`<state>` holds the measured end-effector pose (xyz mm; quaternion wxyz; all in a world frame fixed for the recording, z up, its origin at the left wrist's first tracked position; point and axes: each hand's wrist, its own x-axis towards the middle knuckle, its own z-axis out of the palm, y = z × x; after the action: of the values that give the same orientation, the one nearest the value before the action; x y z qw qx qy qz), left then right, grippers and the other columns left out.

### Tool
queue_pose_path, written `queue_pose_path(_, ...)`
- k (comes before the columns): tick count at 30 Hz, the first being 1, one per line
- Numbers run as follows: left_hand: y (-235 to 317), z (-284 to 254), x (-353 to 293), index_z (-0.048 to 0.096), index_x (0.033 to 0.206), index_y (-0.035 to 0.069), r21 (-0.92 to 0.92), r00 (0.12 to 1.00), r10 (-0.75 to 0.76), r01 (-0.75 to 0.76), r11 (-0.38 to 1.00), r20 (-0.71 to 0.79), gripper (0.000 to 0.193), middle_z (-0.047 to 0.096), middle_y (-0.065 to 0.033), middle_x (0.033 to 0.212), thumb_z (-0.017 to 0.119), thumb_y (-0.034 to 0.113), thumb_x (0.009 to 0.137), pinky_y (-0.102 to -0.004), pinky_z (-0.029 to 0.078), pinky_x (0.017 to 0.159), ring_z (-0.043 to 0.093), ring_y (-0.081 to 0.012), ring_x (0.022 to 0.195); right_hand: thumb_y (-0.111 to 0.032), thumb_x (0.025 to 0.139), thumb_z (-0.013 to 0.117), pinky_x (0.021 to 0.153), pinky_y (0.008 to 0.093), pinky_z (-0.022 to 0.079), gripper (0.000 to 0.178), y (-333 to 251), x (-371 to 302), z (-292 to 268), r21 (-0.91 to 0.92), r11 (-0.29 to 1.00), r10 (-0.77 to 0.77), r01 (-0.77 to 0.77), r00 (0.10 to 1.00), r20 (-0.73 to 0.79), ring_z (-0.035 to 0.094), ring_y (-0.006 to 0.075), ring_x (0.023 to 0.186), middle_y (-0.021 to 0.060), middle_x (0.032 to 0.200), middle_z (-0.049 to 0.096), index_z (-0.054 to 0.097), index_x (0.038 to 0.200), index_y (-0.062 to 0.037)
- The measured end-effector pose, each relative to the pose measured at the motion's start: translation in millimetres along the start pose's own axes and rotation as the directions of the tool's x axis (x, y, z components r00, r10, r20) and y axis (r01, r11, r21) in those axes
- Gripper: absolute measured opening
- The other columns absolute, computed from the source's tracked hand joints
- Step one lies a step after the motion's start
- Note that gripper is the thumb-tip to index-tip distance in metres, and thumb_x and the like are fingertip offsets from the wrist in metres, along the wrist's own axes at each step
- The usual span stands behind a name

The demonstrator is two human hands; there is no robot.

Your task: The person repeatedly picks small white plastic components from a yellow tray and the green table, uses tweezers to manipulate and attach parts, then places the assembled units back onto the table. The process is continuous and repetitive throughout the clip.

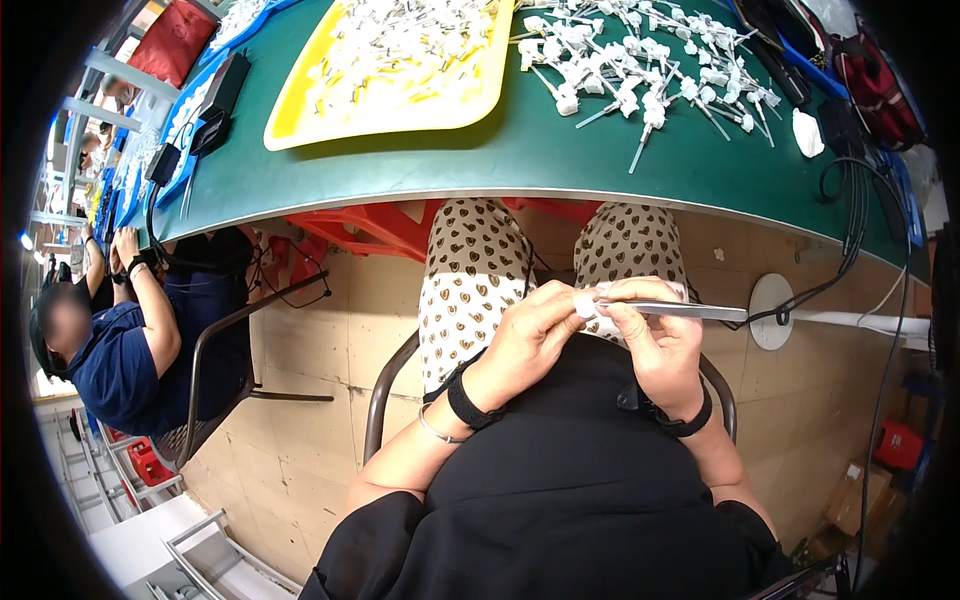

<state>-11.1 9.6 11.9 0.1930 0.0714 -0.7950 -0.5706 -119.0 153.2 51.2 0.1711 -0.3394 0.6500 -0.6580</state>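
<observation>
Over my lap, my left hand (530,338) pinches a small white plastic piece (584,305) between thumb and fingertips. My right hand (662,352) is closed around metal tweezers (700,311), which lie nearly level with their blunt end to the right. The tips of the tweezers are by the white piece, but fingers hide whether they touch it. On the table in front lies a loose heap of white plastic parts with thin tubes (652,108). Left of that heap stands a yellow tray (420,118) filled with many small white and metallic pieces.
The green table's front edge (560,193) runs just beyond my knees. Black cables (850,215) hang at the right, near a white round-ended stand (771,311). A black device (219,103) sits on the table's left side. A seated co-worker (130,330) is at far left.
</observation>
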Motion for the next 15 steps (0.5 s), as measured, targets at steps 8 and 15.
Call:
queue_pose_path(8, 1.1, 0.3, -0.5, 0.07, 0.113, 0.003, 0.022, 0.999, 0.051, -0.051, 0.998, -0.016, 0.023, 0.066, -0.0113, 0.097, 0.068, -0.002, 0.091, -0.0346, 0.054, 0.076, 0.067, -0.028, 0.088, 0.0, 0.093, 0.068, 0.074, 0.03, 0.055, 0.01, -0.5, 1.3, 1.9, -0.097, 0.994, -0.041, 0.046, 0.998, 0.051, 0.067, 0.0182, 0.084, 0.0105, 0.097, 0.071, 0.071, 0.102, 0.0013)
queue_pose_path(15, 1.1, 0.0, -1.6, 0.07, 0.112, 0.002, 0.02, 1.0, 0.022, -0.022, 1.0, 0.01, 0.021, 0.067, -0.0112, 0.1, 0.068, -0.002, 0.092, -0.0337, 0.054, 0.078, 0.067, -0.027, 0.089, 0.0, 0.092, 0.068, 0.072, 0.031, 0.054, 0.009, -1.1, 2.5, 2.4, -0.128, 0.989, -0.07, 0.077, 0.996, 0.055, 0.067, 0.0195, 0.082, 0.0109, 0.094, 0.071, 0.071, 0.101, 0.0018)
